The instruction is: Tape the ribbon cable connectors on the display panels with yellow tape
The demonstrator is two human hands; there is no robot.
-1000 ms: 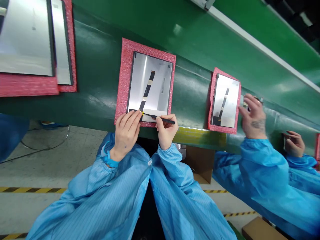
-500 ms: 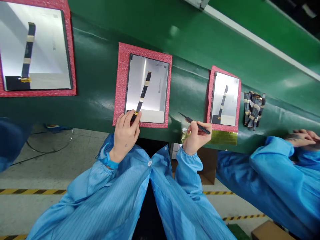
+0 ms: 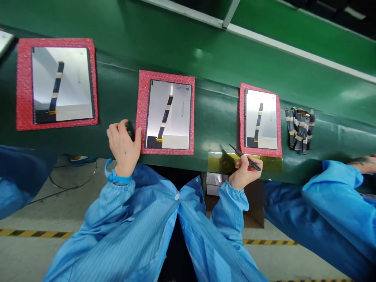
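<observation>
Black tweezers [image 3: 249,161] pinched pen-style in the right grip [image 3: 243,174].
Left grip [image 3: 123,145] clenches a small dark object [image 3: 129,130] beside the pink bubble-wrap pad [image 3: 140,117].

Dark object [image 3: 129,130] partly behind left hand [image 3: 123,147]; co-worker's forearm [image 3: 364,164] cut off at right edge.

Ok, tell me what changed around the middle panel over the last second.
The left hand has lifted off the end of the black-and-tan ribbon cable and moved left past the pink foam sheet onto the green conveyor belt. The right hand has moved right with its black tweezers, now over a yellow tape strip. The gold connector lies uncovered on the silver display panel. Cable and panel stayed put.
</observation>
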